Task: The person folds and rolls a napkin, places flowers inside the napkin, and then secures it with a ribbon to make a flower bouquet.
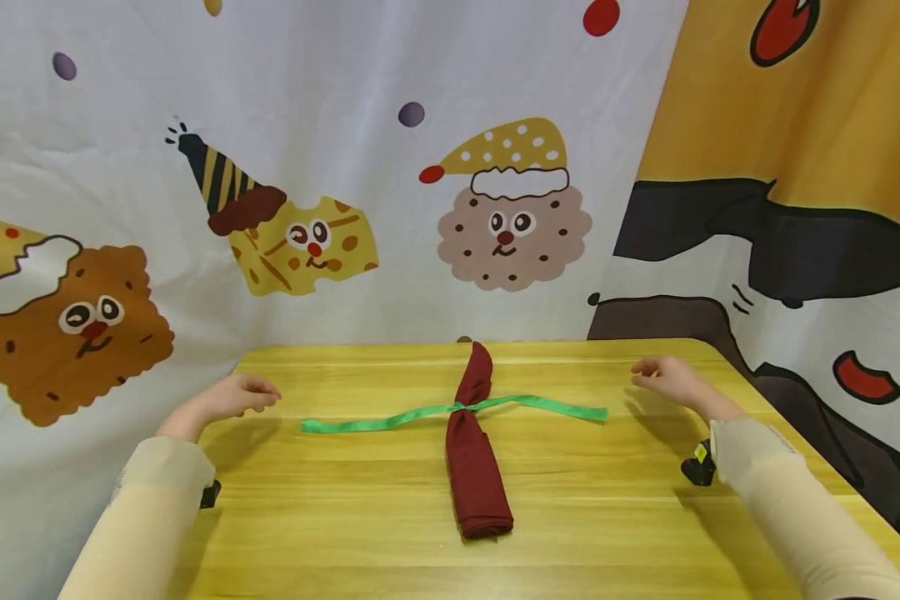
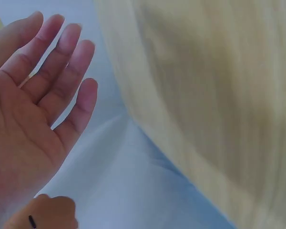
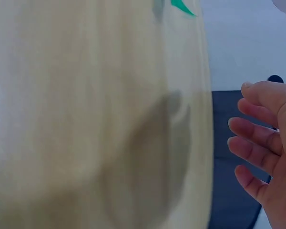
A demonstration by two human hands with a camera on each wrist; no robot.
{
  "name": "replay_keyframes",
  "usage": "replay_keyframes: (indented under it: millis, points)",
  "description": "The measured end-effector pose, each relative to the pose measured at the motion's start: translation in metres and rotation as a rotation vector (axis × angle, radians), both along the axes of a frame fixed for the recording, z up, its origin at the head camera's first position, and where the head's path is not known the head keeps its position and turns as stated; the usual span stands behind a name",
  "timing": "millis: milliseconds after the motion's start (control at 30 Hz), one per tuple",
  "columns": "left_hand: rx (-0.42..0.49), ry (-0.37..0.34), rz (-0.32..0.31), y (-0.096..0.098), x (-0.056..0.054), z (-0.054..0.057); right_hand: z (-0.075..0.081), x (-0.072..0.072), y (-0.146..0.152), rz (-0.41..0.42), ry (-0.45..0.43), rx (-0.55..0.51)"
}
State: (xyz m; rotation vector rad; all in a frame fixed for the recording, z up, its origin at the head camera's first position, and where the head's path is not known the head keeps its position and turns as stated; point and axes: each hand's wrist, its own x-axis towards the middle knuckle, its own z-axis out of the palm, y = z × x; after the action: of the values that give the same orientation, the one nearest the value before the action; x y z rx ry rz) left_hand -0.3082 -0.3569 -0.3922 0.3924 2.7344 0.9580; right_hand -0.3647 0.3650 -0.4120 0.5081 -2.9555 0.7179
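Observation:
A dark red folded cloth (image 1: 480, 479) lies lengthwise on the table, gathered narrow near its far end. Around that narrow part goes a green ribbon (image 1: 378, 423), its two tails spread out to left and right; whether it is knotted I cannot tell. My left hand (image 1: 228, 398) hovers above the table's left side, beyond the ribbon's left tail, holding nothing. In the left wrist view its fingers (image 2: 52, 90) are relaxed and apart. On the other side my right hand (image 1: 671, 382) hovers past the right tail, also holding nothing, with loosely bent fingers (image 3: 252, 133).
The wooden table (image 1: 330, 517) has a rounded far edge close to a hanging cloth backdrop (image 1: 390, 50) printed with cartoon figures. Dark wrist devices (image 1: 699, 467) sit below the cream sleeves (image 1: 795, 500). Shadows of both arms fall on the tabletop.

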Motion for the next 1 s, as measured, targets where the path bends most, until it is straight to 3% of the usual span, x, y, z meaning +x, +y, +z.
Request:
replay_keyframes:
  millis: [133,267,500,733,900,1000]
  points:
    - [-0.026,0.085,-0.022,-0.002,0.0,0.007,0.011,-0.002,0.002,-0.024,0.012,0.065]
    - [-0.033,0.153,-0.043,0.0,0.001,0.01,0.01,-0.001,0.003,-0.04,0.018,0.091]
    - [-0.063,0.13,0.041,0.011,-0.002,0.005,-0.012,0.001,0.0,-0.063,0.021,0.124]
    - [-0.212,0.199,0.063,0.02,-0.012,0.004,-0.022,0.0,-0.007,-0.126,0.006,0.218]
    - [-0.374,0.237,0.097,0.02,-0.015,-0.009,-0.026,0.001,-0.014,-0.133,0.01,0.221]
    - [-0.416,0.245,0.121,0.019,-0.015,-0.014,-0.028,-0.003,-0.015,-0.123,0.014,0.205]
